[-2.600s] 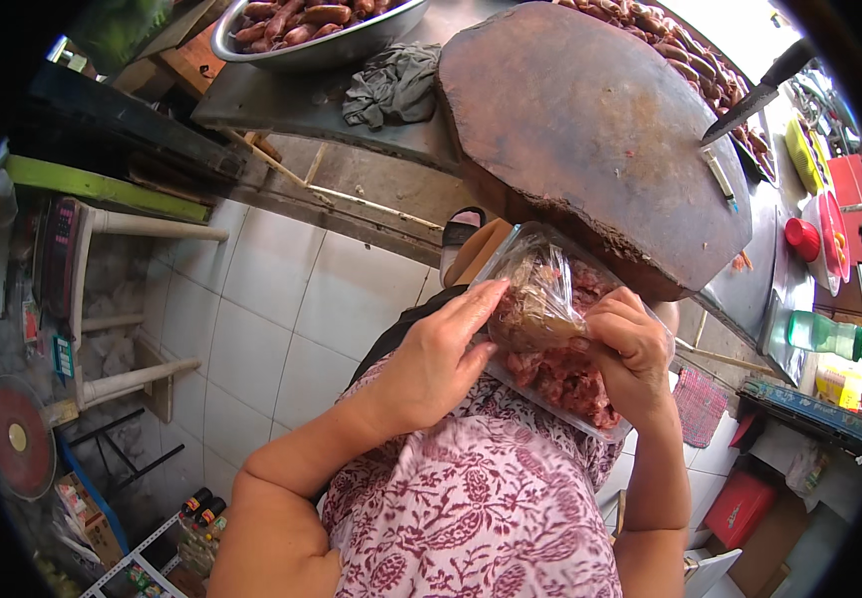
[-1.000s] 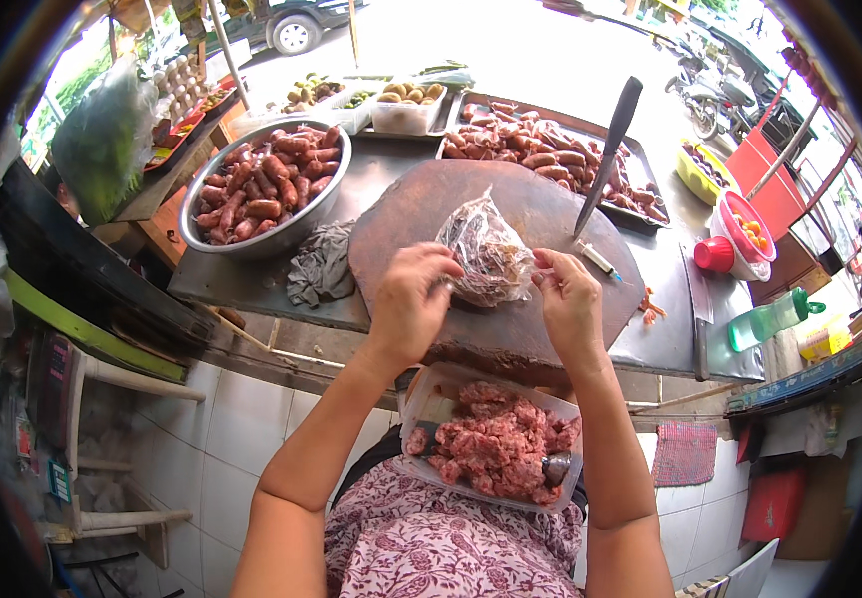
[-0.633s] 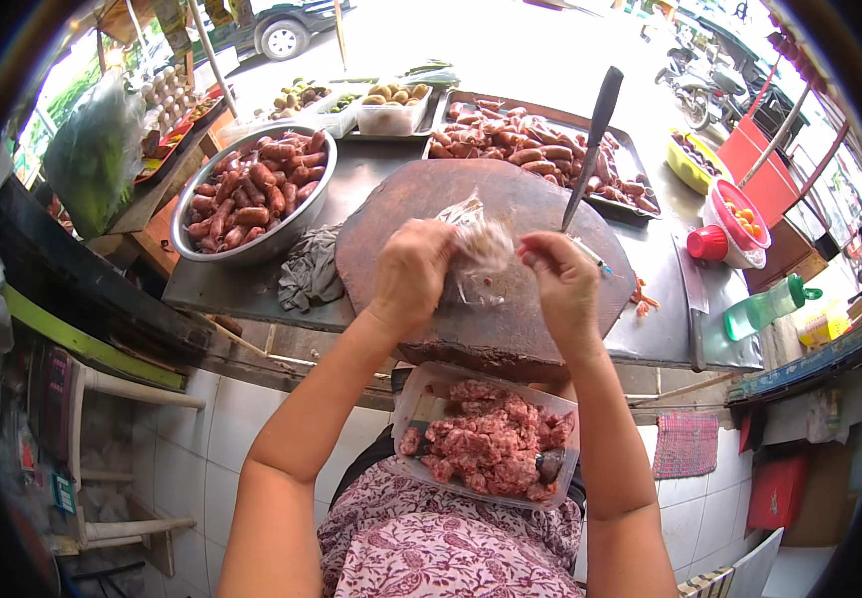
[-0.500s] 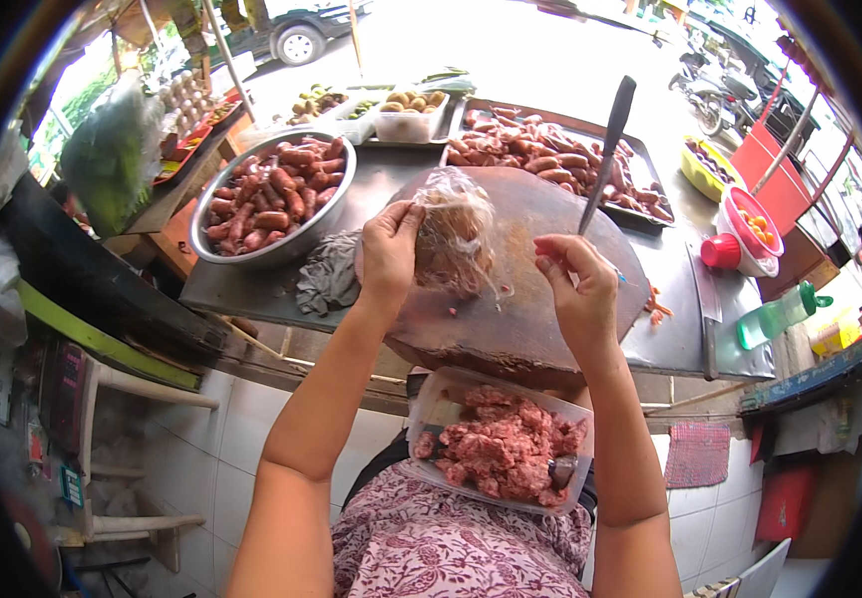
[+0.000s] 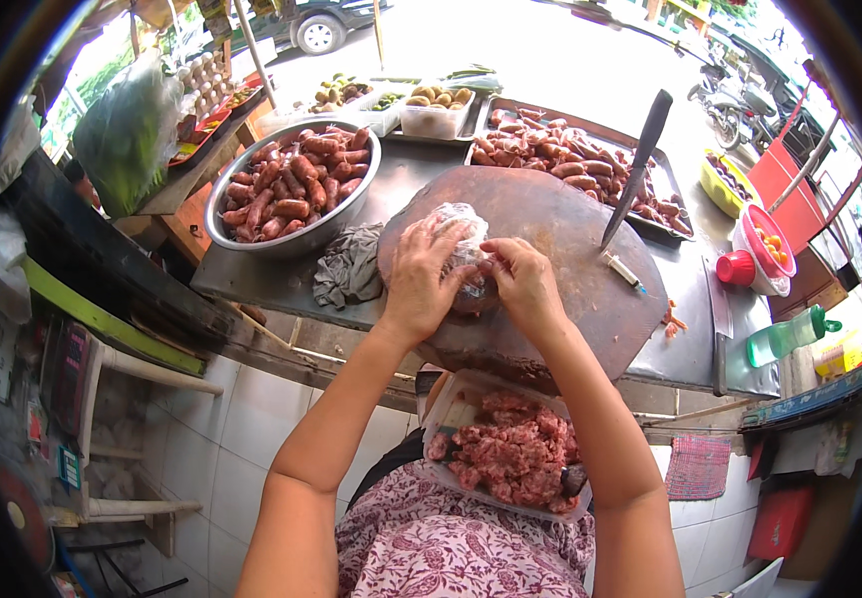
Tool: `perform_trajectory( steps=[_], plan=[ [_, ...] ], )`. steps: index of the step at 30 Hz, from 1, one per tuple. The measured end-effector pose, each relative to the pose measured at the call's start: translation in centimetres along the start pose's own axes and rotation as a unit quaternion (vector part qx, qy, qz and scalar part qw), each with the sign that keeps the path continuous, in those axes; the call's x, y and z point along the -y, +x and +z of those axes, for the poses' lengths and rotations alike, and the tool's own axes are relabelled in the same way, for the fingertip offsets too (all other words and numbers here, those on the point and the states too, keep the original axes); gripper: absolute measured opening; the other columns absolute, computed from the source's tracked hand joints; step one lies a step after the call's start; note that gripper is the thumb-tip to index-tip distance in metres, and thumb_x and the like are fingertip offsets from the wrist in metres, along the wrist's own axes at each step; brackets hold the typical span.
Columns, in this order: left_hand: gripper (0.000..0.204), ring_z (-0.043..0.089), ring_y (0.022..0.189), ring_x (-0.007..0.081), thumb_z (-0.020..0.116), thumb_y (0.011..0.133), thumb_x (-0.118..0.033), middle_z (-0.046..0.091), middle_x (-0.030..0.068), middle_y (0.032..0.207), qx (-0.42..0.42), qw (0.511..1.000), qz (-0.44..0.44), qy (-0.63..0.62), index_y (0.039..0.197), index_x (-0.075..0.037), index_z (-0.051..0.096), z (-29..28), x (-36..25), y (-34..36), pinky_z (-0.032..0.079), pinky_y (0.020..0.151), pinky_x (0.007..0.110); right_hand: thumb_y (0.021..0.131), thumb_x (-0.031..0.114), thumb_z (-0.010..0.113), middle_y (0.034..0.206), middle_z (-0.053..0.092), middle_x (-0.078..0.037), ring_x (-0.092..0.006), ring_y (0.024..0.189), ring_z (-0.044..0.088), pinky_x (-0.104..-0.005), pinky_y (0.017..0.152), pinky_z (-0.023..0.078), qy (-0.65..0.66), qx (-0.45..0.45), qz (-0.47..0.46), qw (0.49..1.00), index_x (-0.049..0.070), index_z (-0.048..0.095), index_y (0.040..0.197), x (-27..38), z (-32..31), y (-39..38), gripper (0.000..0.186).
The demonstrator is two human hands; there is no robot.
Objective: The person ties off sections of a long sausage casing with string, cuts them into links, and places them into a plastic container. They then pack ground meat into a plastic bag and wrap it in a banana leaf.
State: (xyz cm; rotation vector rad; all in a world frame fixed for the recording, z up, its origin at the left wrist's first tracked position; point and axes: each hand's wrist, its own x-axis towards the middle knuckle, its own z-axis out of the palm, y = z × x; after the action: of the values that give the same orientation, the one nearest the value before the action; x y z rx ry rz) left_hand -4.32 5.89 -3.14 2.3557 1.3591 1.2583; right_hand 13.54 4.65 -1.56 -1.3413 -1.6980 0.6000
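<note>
A clear plastic bag (image 5: 464,225) with something brownish inside rests on the round wooden chopping block (image 5: 550,319). My left hand (image 5: 421,277) curves round the bag's left side, fingers closed on it. At its right side, my right hand (image 5: 524,287) pinches the bag; the fingertips partly hide the spot. To the right, a dark-handled knife (image 5: 638,167) stands tilted on the block. Beside its lower end lies a small syringe (image 5: 622,269). In front of my body, below the block's near edge, sits a plastic tub (image 5: 439,417) of ground meat (image 5: 516,450).
A metal basin (image 5: 213,221) of sausages stands left, with a crumpled grey cloth (image 5: 348,264) beside it. Behind the block is a sausage tray (image 5: 688,231). A cleaver (image 5: 718,309), red cup (image 5: 736,267) and green bottle (image 5: 788,337) lie to the right.
My right hand has moved left from beside the knife to the bag, uncovering the syringe. My left hand has come down round the bag, which now sits more gathered.
</note>
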Motion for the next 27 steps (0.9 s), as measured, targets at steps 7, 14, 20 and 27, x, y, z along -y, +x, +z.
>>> perform_trajectory(
  steps=[7,14,20,27],
  plan=[
    [0.014,0.054,0.125,0.0344,0.071,0.085,-0.012,0.061,0.0174,0.128,0.044,0.999,-0.017,0.004,0.094,-0.002,0.066,-2.9,1.9,0.7,0.039,0.107,0.048,0.081,-0.003,0.070,0.092,0.068,-0.014,-0.0339,0.092,0.063,-0.0431,0.083,0.051,-0.116,-0.083,-0.176,0.974,0.002,0.068,0.100,1.4,-2.1,-3.4,0.019],
    [0.018,0.059,0.118,0.0383,0.065,0.084,0.000,0.066,0.0203,0.112,-0.051,0.977,-0.023,-0.204,0.102,-0.001,0.062,-4.5,-1.8,0.5,0.046,0.102,0.043,0.080,-0.003,0.068,0.091,0.065,-0.014,-0.0337,0.092,0.061,-0.0427,0.083,0.051,-0.072,-0.004,-0.127,0.989,0.001,0.068,0.094,3.3,-3.3,-4.1,0.015],
    [0.034,0.057,0.122,0.0390,0.067,0.084,0.000,0.064,0.0199,0.122,0.127,0.989,0.005,-0.074,0.117,-0.001,0.062,-4.2,-3.0,0.7,0.045,0.103,0.044,0.079,-0.004,0.067,0.086,0.063,-0.014,-0.0328,0.087,0.061,-0.0406,0.078,0.052,-0.062,0.096,-0.186,0.976,-0.001,0.068,0.088,5.8,-5.2,-7.1,0.010],
    [0.049,0.052,0.128,0.0390,0.067,0.085,-0.003,0.059,0.0215,0.134,0.132,0.988,-0.023,-0.082,0.134,-0.004,0.059,-4.2,-1.2,-0.5,0.043,0.108,0.044,0.086,-0.002,0.069,0.090,0.067,-0.013,-0.0286,0.078,0.068,-0.0375,0.069,0.055,0.023,-0.003,0.174,0.985,0.000,0.069,0.109,3.1,-9.7,-7.7,0.023]
  ],
)
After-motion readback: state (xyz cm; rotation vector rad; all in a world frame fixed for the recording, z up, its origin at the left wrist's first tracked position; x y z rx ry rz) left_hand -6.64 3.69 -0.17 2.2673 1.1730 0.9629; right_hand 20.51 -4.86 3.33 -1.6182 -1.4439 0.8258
